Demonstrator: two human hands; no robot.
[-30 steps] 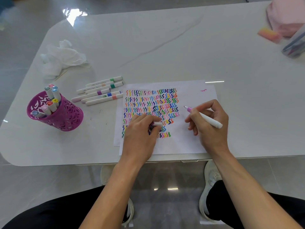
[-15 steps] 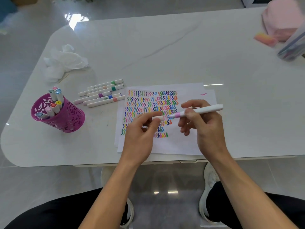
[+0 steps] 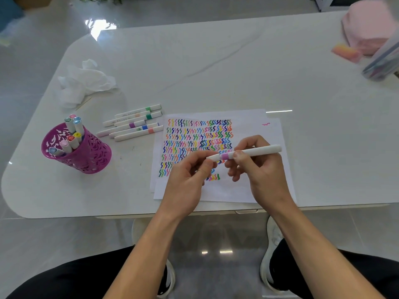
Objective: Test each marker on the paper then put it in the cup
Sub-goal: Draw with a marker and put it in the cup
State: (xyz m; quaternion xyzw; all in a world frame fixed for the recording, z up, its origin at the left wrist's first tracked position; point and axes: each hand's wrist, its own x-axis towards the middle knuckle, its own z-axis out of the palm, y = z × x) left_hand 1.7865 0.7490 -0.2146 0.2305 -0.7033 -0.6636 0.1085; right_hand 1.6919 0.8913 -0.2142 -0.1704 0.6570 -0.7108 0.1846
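Note:
A white marker with a pink band (image 3: 254, 151) is held level above the paper (image 3: 254, 130), which is covered in rows of coloured squiggles. My right hand (image 3: 261, 169) grips the marker's barrel. My left hand (image 3: 190, 178) pinches the white cap on the marker's left end, and the cap sits against the pink band. A magenta perforated cup (image 3: 86, 152) stands at the left with several markers upright in it. Several more white markers (image 3: 133, 124) lie side by side between the cup and the paper.
Crumpled white tissue (image 3: 84, 80) lies at the back left. A pink bag (image 3: 369, 29), an orange-pink eraser (image 3: 345, 52) and a clear pouch (image 3: 382, 61) sit at the far right corner. The table's front edge (image 3: 129, 214) runs just below my wrists.
My right hand lifted the marker off the paper and turned it level, tip to the left. My left hand brought the cap up and onto the tip.

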